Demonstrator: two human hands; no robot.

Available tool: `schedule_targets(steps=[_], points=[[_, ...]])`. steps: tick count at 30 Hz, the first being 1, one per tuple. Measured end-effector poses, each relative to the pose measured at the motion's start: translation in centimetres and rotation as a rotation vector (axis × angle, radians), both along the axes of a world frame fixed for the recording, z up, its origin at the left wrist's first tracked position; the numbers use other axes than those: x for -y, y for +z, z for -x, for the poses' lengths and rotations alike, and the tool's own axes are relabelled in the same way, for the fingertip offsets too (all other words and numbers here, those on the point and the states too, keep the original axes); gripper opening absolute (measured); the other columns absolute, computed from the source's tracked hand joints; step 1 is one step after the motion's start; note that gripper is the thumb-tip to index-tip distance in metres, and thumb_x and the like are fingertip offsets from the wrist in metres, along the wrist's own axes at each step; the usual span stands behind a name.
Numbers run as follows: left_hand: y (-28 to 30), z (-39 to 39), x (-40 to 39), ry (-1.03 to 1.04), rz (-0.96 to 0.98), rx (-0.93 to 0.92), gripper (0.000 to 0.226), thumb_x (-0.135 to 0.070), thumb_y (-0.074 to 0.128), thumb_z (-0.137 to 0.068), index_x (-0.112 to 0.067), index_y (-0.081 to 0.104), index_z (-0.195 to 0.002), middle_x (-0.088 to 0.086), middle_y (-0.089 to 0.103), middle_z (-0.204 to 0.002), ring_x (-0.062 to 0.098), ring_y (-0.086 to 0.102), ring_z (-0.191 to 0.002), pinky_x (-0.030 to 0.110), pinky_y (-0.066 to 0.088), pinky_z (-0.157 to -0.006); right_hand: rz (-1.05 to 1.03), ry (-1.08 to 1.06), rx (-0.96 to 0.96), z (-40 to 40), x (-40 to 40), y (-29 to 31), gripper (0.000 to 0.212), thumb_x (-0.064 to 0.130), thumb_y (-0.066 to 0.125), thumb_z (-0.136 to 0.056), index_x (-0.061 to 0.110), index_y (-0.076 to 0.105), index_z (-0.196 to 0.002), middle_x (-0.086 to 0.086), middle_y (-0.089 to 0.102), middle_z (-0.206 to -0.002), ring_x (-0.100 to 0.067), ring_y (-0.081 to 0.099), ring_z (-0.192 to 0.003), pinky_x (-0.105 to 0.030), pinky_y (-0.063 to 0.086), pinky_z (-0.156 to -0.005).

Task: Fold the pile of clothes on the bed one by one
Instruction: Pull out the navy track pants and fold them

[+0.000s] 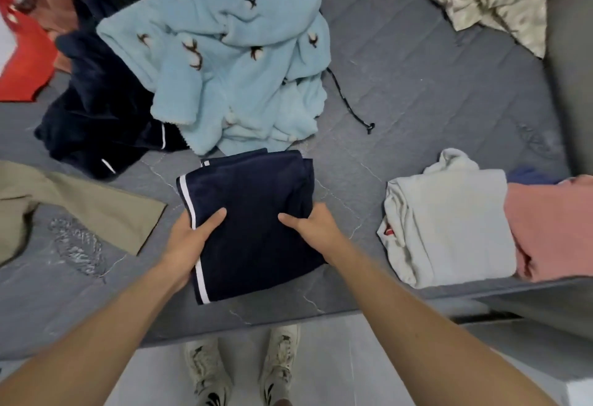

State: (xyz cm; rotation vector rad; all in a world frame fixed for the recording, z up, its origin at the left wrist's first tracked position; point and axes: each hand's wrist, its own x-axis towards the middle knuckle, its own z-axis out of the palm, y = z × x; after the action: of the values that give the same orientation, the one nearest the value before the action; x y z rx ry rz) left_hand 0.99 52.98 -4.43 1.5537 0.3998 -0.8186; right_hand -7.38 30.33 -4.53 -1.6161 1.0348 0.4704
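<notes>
Two hands on one navy garment with white piping, folded near the bed's front edge. Left hand grips its piped side, thumb on top; right hand clasps the opposite edge. Best lifted level, layers pinched together, so nothing slips. Folded grey and pink pieces sit right. Unfolded blue fleece crowds just behind; khaki trousers left.

Around the folded navy garment: bare bed open to its right, up to the folded grey top. Blocked beyond by the light blue fleece, left by the khaki trousers. Black cord across far right gap.
</notes>
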Motion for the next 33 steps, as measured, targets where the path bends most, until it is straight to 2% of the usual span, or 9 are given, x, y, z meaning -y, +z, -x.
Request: schedule_targets(steps=[5,9,12,17,21,24,27,30,33], points=[[-0.8,5.2,4.6,-0.143,0.03,-0.049,0.03,-0.026,0.075,-0.094,-0.031,0.065,-0.122,-0.008,0.076,-0.116,0.015,0.072,-0.107,0.04,0.055,-0.099,0.136,-0.045,-0.03,6.8,3.5,0.9,0.048,0.038,0.075,-0.088,0.021,0.063,-0.131,-0.001,0.07,-0.126,-0.026,0.064,-0.12,-0.045,0.053,-0.103],[0.2,7.8,7.4,-0.192,0.022,0.04,0.032,-0.026,0.076,-0.094,-0.031,0.066,-0.124,-0.008,0.076,-0.118,0.017,0.071,-0.111,0.042,0.054,-0.1,0.148,-0.042,0.098,10.2,5.5,2.3,0.057,0.026,0.072,-0.093,0.025,0.051,-0.146,0.003,0.064,-0.138,-0.021,0.059,-0.128,-0.043,0.047,-0.11],[3.1,8.9,9.7,-0.221,0.056,0.093,0.035,-0.027,0.075,-0.095,-0.032,0.066,-0.128,-0.009,0.075,-0.121,0.016,0.072,-0.111,0.04,0.055,-0.096,0.148,-0.073,0.175,11.6,7.2,4.6,0.056,0.027,0.07,-0.094,0.029,0.05,-0.147,0.01,0.064,-0.136,-0.015,0.058,-0.127,-0.038,0.046,-0.11],[8.9,10.0,15.5,-0.284,0.078,0.149,0.031,-0.024,0.073,-0.096,-0.03,0.065,-0.126,-0.017,0.076,-0.113,0.005,0.073,-0.103,0.028,0.057,-0.088,0.14,-0.138,0.251,14.6,12.5,9.7,0.059,0.027,0.071,-0.095,0.025,0.049,-0.149,0.009,0.062,-0.139,-0.011,0.058,-0.127,-0.042,0.046,-0.114],[11.4,12.4,22.1,-0.307,0.076,0.196,0.028,-0.022,0.072,-0.097,-0.029,0.065,-0.123,-0.023,0.076,-0.104,-0.002,0.072,-0.097,0.009,0.054,-0.072,0.229,-0.15,0.239,17.4,18.8,12.6,0.061,0.029,0.072,-0.096,0.022,0.046,-0.15,0.012,0.055,-0.142,-0.009,0.052,-0.128,-0.033,0.04,-0.116],[11.4,14.8,27.4,-0.309,0.095,0.21,0.031,-0.027,0.073,-0.097,-0.028,0.065,-0.127,-0.02,0.075,-0.111,0.0,0.071,-0.102,0.013,0.055,-0.079,0.244,-0.188,0.281,19.7,24.2,12.9,0.058,0.023,0.074,-0.093,0.024,0.05,-0.146,0.013,0.061,-0.136,-0.01,0.056,-0.128,-0.031,0.043,-0.112],[9.6,16.7,32.7,-0.286,0.103,0.2,0.03,-0.029,0.073,-0.097,-0.03,0.065,-0.125,-0.016,0.075,-0.114,0.002,0.071,-0.103,0.023,0.056,-0.088,0.254,-0.184,0.316,21.5,29.9,12.0,0.06,0.011,0.073,-0.092,0.028,0.05,-0.144,0.023,0.062,-0.126,0.004,0.057,-0.121,-0.018,0.044,-0.105],[6.4,17.8,36.8,-0.262,-0.03,0.246,0.034,-0.029,0.076,-0.094,-0.027,0.061,-0.125,-0.014,0.073,-0.113,0.007,0.07,-0.106,0.034,0.056,-0.096,0.386,-0.138,0.269,22.8,33.9,9.7,0.066,0.012,0.074,-0.087,0.026,0.046,-0.145,0.014,0.06,-0.131,-0.009,0.057,-0.125,-0.029,0.045,-0.106],[4.8,18.8,38.8,-0.279,-0.497,0.499,0.064,-0.03,0.076,-0.091,-0.018,0.044,-0.145,0.003,0.055,-0.138,0.027,0.051,-0.131,0.046,0.043,-0.109,0.874,0.026,0.181,23.3,35.1,7.8,0.077,0.01,0.071,-0.076,0.009,0.041,-0.147,-0.014,0.048,-0.144,-0.036,0.045,-0.129,-0.049,0.039,-0.11]])
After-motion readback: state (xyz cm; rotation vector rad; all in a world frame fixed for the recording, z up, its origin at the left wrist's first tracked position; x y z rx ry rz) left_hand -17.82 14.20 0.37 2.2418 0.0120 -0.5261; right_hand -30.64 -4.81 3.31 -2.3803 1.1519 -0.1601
